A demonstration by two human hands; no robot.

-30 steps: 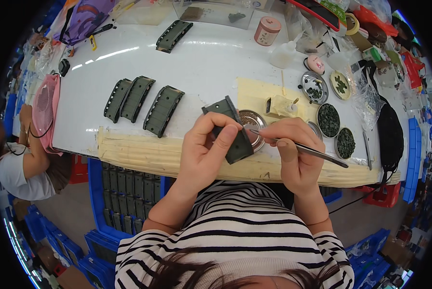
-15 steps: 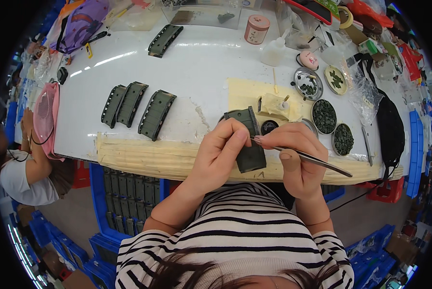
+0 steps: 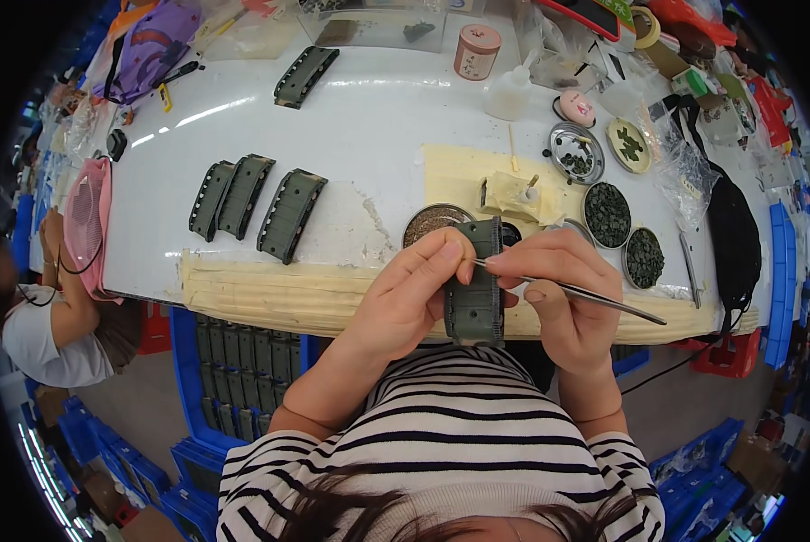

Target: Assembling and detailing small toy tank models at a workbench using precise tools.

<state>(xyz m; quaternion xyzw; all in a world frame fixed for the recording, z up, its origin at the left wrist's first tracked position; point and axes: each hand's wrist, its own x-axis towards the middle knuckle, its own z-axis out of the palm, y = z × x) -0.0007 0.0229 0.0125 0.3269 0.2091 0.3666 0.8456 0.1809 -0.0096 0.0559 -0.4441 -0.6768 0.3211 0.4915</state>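
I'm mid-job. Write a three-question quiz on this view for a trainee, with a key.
1. What is the right hand holding?
2. True or false: the left hand grips a green part.
3. Compared with that part, the pink tin stands: A) nearer the person; B) farther from the person; C) at the same distance.

Key:
1. A slim metal tool resembling tweezers.
2. True.
3. B.

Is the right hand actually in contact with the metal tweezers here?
Touching. The head view shows the right hand closed around the metal tweezers, whose shaft emerges on both sides of its grip.
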